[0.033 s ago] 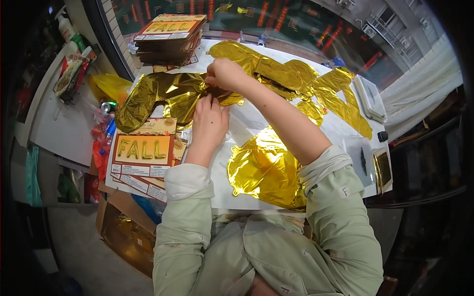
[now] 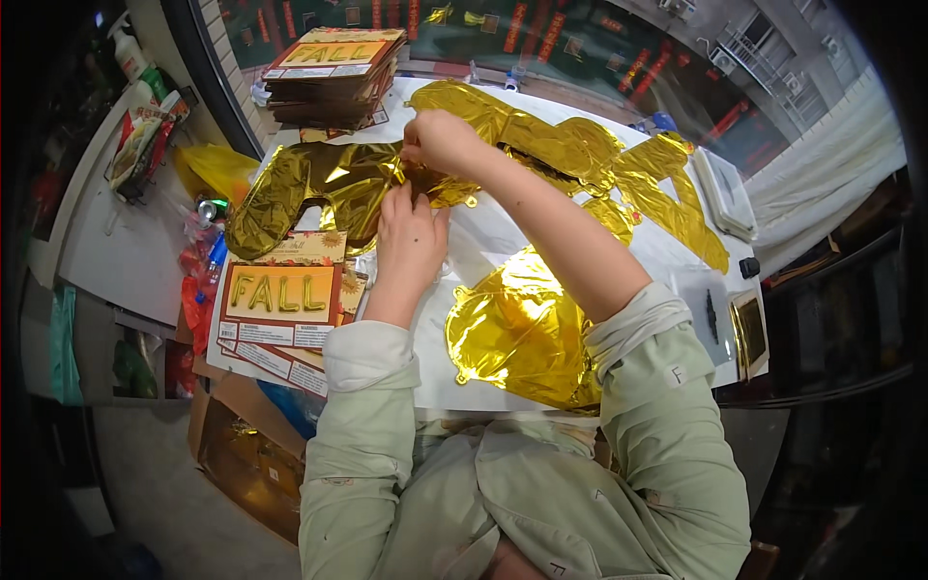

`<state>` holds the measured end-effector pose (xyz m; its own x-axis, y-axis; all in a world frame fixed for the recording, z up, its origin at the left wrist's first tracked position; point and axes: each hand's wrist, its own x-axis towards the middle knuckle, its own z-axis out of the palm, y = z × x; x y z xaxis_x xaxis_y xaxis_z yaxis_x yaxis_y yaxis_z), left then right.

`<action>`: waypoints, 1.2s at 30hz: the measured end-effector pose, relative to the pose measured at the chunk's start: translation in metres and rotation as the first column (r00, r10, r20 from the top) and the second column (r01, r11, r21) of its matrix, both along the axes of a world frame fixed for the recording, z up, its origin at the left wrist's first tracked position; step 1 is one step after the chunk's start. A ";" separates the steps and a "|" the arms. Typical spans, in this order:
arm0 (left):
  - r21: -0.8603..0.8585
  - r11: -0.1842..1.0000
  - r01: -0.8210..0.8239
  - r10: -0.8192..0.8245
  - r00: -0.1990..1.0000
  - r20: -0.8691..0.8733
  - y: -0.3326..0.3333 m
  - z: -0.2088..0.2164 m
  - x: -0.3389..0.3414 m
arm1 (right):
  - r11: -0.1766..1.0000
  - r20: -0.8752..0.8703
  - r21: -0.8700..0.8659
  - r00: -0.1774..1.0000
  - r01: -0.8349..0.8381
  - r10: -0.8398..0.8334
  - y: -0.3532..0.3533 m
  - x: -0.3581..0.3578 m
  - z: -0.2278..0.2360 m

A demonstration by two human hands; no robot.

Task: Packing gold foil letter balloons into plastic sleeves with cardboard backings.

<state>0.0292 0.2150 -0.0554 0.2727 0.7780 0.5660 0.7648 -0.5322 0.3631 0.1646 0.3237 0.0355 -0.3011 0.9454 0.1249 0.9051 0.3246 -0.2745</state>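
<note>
Shiny gold foil balloons, uninflated, lie flat across the white table [image 2: 435, 387]. At the left is a foil balloon [image 2: 280, 203] with a cut-out. My right hand [image 2: 445, 143] reaches across to its right end, closed in a pinch on the foil. Just below, my left hand [image 2: 411, 232] lies palm down with fingers stretched and thumb apart, fingertips touching the foil edge. Another foil balloon [image 2: 517, 329], rounded and wrinkled, lies under my right forearm. More joined foil balloons [image 2: 580, 145] stretch along the far side to the right.
A stack of printed cardboard packages [image 2: 329, 87] stands at the far left of the table. Similar packages [image 2: 280, 295] lie by my left forearm. At the right are a white case [image 2: 725, 193] and a clear plastic sheet [image 2: 701, 309]. An open carton [image 2: 242, 454] stands below the table.
My right hand has risen very slightly, and a thin gold bit of foil now shows between it and my left fingertips. My left hand has barely moved.
</note>
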 end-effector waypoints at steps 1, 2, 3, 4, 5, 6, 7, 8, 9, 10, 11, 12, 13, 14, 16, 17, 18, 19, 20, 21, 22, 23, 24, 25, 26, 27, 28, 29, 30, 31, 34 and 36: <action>-0.025 0.999 -0.029 0.027 0.997 -0.067 -0.001 0.004 0.005 | 0.999 0.012 0.031 1.000 -0.029 0.029 0.005 0.006 0.005; -0.022 1.000 -0.018 0.017 0.998 -0.063 -0.001 0.009 0.010 | 0.999 0.017 0.035 1.000 -0.019 0.018 0.013 0.012 0.012; -0.240 0.971 -0.011 0.014 1.000 0.012 -0.003 0.022 0.011 | 0.993 0.006 0.087 0.997 -0.079 0.079 0.019 0.012 0.019; -0.446 0.895 0.013 0.028 0.996 0.086 -0.005 0.028 0.011 | 0.981 -0.002 0.139 0.990 -0.138 0.140 0.021 0.012 0.023; -0.446 0.895 0.016 0.026 0.996 0.088 -0.002 0.019 0.012 | 0.975 0.008 0.164 0.989 -0.148 0.149 0.024 0.014 0.028; -0.304 0.948 -0.091 0.092 0.996 -0.012 -0.002 0.003 0.003 | 0.972 0.003 0.161 0.985 -0.171 0.172 0.025 0.001 0.037; -0.146 0.975 -0.166 0.153 0.983 -0.097 -0.002 -0.002 0.001 | 0.973 -0.121 0.200 0.982 -0.118 0.144 0.028 -0.001 0.044; -0.148 0.974 -0.173 0.160 0.982 -0.096 -0.001 -0.007 -0.001 | 0.971 -0.245 0.230 0.962 -0.062 0.120 0.031 -0.003 0.049; -0.201 0.970 -0.138 0.126 0.989 -0.072 -0.001 -0.005 0.001 | 0.947 -0.313 0.319 0.947 0.027 0.078 0.037 0.006 0.056; -0.251 0.962 -0.107 0.098 0.994 -0.048 0.000 -0.003 0.001 | 0.909 -0.384 0.399 0.922 0.116 0.051 0.046 0.014 0.064; -0.247 0.963 -0.109 0.100 0.994 -0.048 0.000 -0.003 0.002 | 0.847 -0.507 0.460 0.862 0.267 0.004 0.054 0.027 0.073; -0.270 0.956 -0.116 0.110 0.993 -0.037 0.001 -0.006 0.004 | 0.764 -0.624 0.492 0.781 0.417 -0.025 0.063 0.046 0.084; -0.290 0.951 -0.108 0.107 0.994 -0.020 0.001 -0.005 0.009 | 0.680 -0.654 0.535 0.755 0.501 -0.041 0.072 0.083 0.099; -0.281 0.956 -0.084 0.085 0.996 -0.008 0.002 -0.001 0.017 | 0.580 -0.681 0.573 0.730 0.579 -0.056 0.078 0.133 0.116; -0.269 0.956 -0.120 0.115 0.993 -0.033 0.001 -0.006 0.009 | 0.522 -0.867 0.393 0.494 0.757 -0.062 0.062 0.187 0.132; -0.273 0.954 -0.122 0.116 0.993 -0.036 0.001 -0.008 0.004 | 0.536 -0.883 0.275 0.430 0.798 -0.187 0.046 0.210 0.143; -0.276 0.948 -0.160 0.149 0.987 -0.062 0.004 -0.008 0.003 | 0.523 -0.878 0.160 0.363 0.837 -0.313 0.027 0.240 0.153; -0.279 0.938 -0.205 0.187 0.978 -0.093 0.006 -0.008 -0.001 | 0.511 -0.778 0.215 0.462 0.832 -0.425 0.006 0.263 0.150; -0.283 0.942 -0.181 0.162 0.983 -0.090 0.007 0.001 0.001 | 0.491 -0.650 0.274 0.535 0.827 -0.539 -0.022 0.294 0.147; -0.468 0.875 -0.123 0.128 0.992 -0.022 0.007 0.021 0.009 | 0.542 -0.654 0.214 0.531 0.813 -0.539 -0.055 0.342 0.146; -0.632 0.773 -0.048 0.099 0.994 0.046 0.007 0.033 0.018 | 0.586 -0.658 0.155 0.525 0.796 -0.540 -0.092 0.386 0.144; -0.527 0.849 -0.043 0.147 0.977 0.156 0.010 0.017 0.011 | 0.642 -0.732 0.045 0.462 0.766 -0.500 -0.115 0.394 0.134; -0.528 0.848 -0.034 0.133 0.979 0.152 0.012 0.015 0.006 | 0.684 -0.794 -0.055 0.383 0.728 -0.472 -0.148 0.403 0.122; -0.463 0.885 -0.040 0.137 0.975 0.177 0.013 0.016 0.011 | 0.679 -0.795 -0.155 0.317 0.718 -0.517 -0.189 0.423 0.116; -0.394 0.917 -0.057 0.146 0.969 0.201 0.016 0.017 0.014 | 0.675 -0.792 -0.256 0.250 0.692 -0.557 -0.226 0.433 0.110; -0.364 0.931 -0.041 0.145 0.954 0.263 0.020 0.014 0.003 | 0.685 -0.814 -0.358 0.148 0.635 -0.562 -0.251 0.413 0.098; -0.332 0.943 -0.033 0.147 0.934 0.324 0.023 0.010 -0.011 | 0.697 -0.821 -0.451 0.048 0.557 -0.569 -0.275 0.377 0.085; -0.350 0.937 0.007 0.128 0.923 0.363 0.026 0.013 -0.014 | 0.731 -0.835 -0.456 0.041 0.509 -0.549 -0.312 0.352 0.075; -0.350 0.935 0.057 0.086 0.921 0.380 0.028 0.011 -0.019 | 0.763 -0.847 -0.460 0.033 0.454 -0.531 -0.343 0.326 0.062; -0.227 0.974 -0.015 0.075 0.964 0.256 0.027 0.004 -0.028 | 0.764 -0.868 -0.469 -0.072 0.444 -0.491 -0.368 0.295 0.047; -0.403 0.910 0.100 -0.034 0.985 0.168 -0.018 0.062 -0.008 | 0.704 -0.857 -0.511 -0.356 0.494 -0.372 -0.420 0.171 0.039; -0.586 0.699 0.411 -0.342 0.911 0.232 -0.055 0.076 -0.008 | 0.792 -0.960 -0.243 -0.020 0.560 -0.281 -0.461 0.149 -0.015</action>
<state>0.0215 0.1598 0.0211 0.5899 0.8061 0.0470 0.4918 -0.4049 0.7709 0.3134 -0.1370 0.0200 0.6388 0.7656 0.0767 -0.0634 0.1517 -0.9864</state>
